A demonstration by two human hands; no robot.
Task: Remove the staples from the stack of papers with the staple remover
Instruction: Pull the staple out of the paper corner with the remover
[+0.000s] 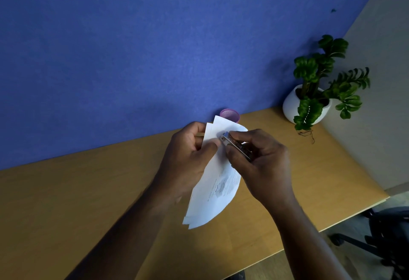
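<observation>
Stack of papers (215, 182): matt white paper. Staple remover (235, 147): shiny, ridged metal. Surface (88, 202): smooth, satin wood-look laminate. Partition (132, 47), upper left: fuzzy blue cloth. Cup (230, 115): purple mesh. Plant pot (292, 105): smooth matt white.

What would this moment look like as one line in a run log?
left hand: holds papers above desk | right hand: grip on staple remover | tip at papers' top corner | staple: not visible

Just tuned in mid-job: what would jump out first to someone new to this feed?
At centre, the left hand grips a fanned stack of papers above the wooden desk, while the right hand presses a metal staple remover to its upper part. Behind stands a blue partition, with a potted plant at right.
</observation>
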